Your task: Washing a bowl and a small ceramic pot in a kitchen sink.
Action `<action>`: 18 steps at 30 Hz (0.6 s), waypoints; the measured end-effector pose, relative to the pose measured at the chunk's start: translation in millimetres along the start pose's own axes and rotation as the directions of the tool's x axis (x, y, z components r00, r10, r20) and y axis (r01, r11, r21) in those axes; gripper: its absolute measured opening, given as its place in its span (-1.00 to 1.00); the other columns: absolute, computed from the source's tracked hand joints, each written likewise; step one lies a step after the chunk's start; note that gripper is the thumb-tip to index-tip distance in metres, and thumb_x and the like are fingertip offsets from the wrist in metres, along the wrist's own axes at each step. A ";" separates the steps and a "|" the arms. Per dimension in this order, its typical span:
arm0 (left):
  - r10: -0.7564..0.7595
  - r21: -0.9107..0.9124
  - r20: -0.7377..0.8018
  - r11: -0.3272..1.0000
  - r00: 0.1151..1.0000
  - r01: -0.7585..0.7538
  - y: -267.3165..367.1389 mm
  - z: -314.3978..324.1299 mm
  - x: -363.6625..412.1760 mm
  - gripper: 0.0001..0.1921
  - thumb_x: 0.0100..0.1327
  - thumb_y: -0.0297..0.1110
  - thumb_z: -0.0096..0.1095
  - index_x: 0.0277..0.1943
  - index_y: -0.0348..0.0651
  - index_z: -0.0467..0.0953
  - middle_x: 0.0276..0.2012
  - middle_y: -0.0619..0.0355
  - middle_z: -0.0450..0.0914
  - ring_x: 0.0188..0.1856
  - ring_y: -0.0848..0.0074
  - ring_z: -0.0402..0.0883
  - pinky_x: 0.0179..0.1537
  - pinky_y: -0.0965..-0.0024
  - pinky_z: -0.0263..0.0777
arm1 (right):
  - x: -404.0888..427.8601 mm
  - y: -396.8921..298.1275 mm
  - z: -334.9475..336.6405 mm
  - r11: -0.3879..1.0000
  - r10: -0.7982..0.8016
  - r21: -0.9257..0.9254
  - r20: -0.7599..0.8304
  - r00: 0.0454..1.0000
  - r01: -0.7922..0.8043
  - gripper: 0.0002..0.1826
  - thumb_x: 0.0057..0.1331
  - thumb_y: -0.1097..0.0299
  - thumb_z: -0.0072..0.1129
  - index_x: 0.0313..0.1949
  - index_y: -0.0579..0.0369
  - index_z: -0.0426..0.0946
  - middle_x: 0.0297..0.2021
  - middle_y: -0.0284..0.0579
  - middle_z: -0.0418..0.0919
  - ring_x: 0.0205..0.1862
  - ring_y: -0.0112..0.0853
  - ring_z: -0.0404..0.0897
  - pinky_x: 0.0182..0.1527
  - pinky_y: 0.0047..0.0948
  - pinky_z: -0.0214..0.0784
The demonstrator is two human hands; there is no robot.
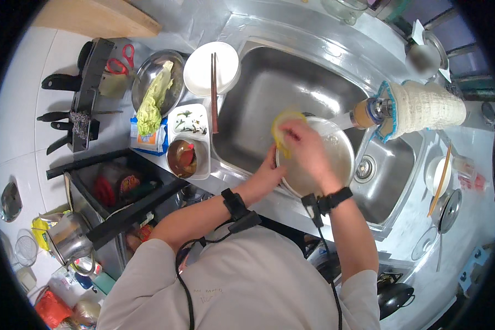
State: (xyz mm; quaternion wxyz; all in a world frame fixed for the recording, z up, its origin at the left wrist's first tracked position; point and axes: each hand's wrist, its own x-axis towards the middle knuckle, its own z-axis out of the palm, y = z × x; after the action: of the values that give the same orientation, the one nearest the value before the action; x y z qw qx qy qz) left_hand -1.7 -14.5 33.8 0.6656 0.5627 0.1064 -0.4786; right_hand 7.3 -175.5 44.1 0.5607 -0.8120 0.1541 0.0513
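A round pot (341, 165) with a pale rim sits over the front edge of the steel sink (264, 82). My left hand (270, 171) grips the pot's left side. Blurred by motion, my right hand (303, 144) is closed on a yellow-edged cloth (277, 128) at the pot's left rim. Part of the cloth is hidden by the fingers. To the right of the pot, a faucet (365, 113) reaches over the sink with a cream cloth (429, 107) draped on it. Whether water is running from it I cannot tell.
Left of the sink stand a white bowl (198, 70) with brown chopsticks (214, 95), a steel dish with leafy lettuce (154, 99), and a white tray (206, 161). A knife rack (88, 90) hangs beyond. A small basin (390, 181) adjoins on the right.
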 end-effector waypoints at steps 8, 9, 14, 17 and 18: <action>0.042 0.173 0.004 0.984 0.999 -0.042 18.6 9.2 -6.8 -0.41 0.32 -0.37 0.09 0.38 -0.16 0.11 0.07 0.19 0.46 -0.03 0.58 0.49 -0.10 0.50 0.42 | -10.5 -31.3 -11.8 0.670 -0.345 -0.531 0.396 0.851 0.518 -0.71 0.05 0.45 0.15 -0.18 0.00 0.61 -0.11 -0.26 0.56 -0.01 -0.24 0.48 0.04 -0.28 0.39; 0.047 0.170 -0.001 0.984 0.999 -0.046 12.2 5.2 -3.4 -0.41 0.32 -0.37 0.09 0.38 -0.16 0.11 0.07 0.19 0.46 -0.03 0.58 0.49 -0.10 0.50 0.42 | -1.6 -32.0 -12.9 0.667 -0.349 -0.529 0.401 0.847 0.525 -0.71 0.05 0.45 0.15 -0.18 0.00 0.61 -0.11 -0.26 0.56 -0.01 -0.24 0.48 0.04 -0.28 0.39; 0.111 0.031 0.012 0.993 0.994 -0.111 7.5 6.8 -4.4 -0.19 0.21 -0.59 -0.08 0.49 -0.29 -0.24 0.38 -0.09 0.17 0.40 0.32 0.19 0.38 0.37 0.06 | 33.8 -16.1 -32.4 0.186 -0.315 -0.854 0.417 0.852 0.487 -0.84 0.09 0.37 0.12 -0.31 -0.01 0.59 -0.30 -0.26 0.58 -0.08 -0.33 0.51 -0.10 -0.30 0.39; 0.132 0.119 0.011 0.984 0.991 -0.132 3.0 -1.2 -2.1 -0.20 0.23 -0.56 -0.07 0.49 -0.30 -0.23 0.39 -0.10 0.15 0.41 0.33 0.17 0.39 0.38 0.04 | 40.7 2.7 -48.3 0.136 -0.200 -0.933 0.303 0.932 0.333 -0.85 0.07 0.36 0.14 -0.33 -0.01 0.59 -0.36 -0.24 0.59 -0.11 -0.33 0.53 -0.13 -0.29 0.38; 0.132 0.118 0.012 0.984 0.991 -0.132 3.8 -0.6 -2.9 -0.20 0.23 -0.56 -0.07 0.49 -0.30 -0.23 0.39 -0.10 0.15 0.41 0.33 0.17 0.39 0.38 0.04 | 37.6 16.3 -54.7 0.135 -0.199 -0.933 0.304 0.932 0.333 -0.85 0.07 0.36 0.14 -0.33 -0.01 0.59 -0.36 -0.24 0.59 -0.11 -0.33 0.53 -0.13 -0.29 0.38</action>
State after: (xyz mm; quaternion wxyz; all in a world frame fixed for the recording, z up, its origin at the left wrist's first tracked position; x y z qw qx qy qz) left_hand -0.1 -12.8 38.1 0.6614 0.6062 0.0390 -0.4399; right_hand 33.0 -238.7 39.9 -0.0756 -0.9898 -0.0901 0.0800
